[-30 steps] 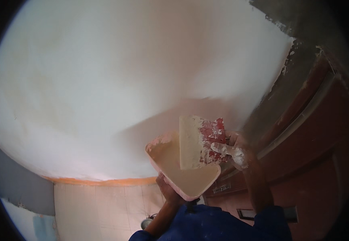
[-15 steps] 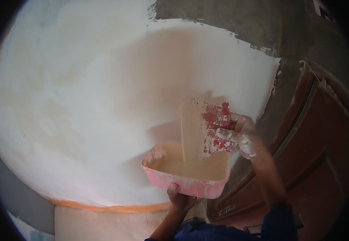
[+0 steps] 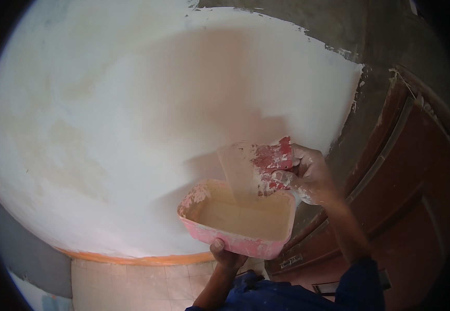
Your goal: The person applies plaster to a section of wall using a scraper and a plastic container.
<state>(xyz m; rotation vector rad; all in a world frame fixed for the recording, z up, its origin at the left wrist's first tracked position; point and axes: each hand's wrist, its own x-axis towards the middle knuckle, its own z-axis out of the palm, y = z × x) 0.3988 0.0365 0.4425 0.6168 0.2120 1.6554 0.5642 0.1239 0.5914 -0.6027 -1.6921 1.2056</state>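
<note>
My left hand (image 3: 228, 255) grips a pink rectangular tub (image 3: 235, 242) from below, its thumb pressed on the near side wall. Pale, creamy filler (image 3: 230, 217) covers the bottom of the tub, and dried smears coat its rim. In my right hand (image 3: 309, 176) is a wide putty knife (image 3: 256, 166) with a red handle part and a broad pale blade, caked with filler. The blade tilts over the tub's far edge, its lower corner at the opening; whether it touches the tub I cannot tell. White residue sticks to my right fingers.
A white-coated wall (image 3: 106, 129) fills the view ahead, with bare grey plaster (image 3: 328, 26) above and right. A dark red panelled door (image 3: 391, 207) stands close on the right. Orange paint edges the wall's bottom, above the tiled floor (image 3: 131, 282).
The putty knife has tipped and shifted slightly left and down with my right hand. The tub sits a little further left, and its opening is more in view.
</note>
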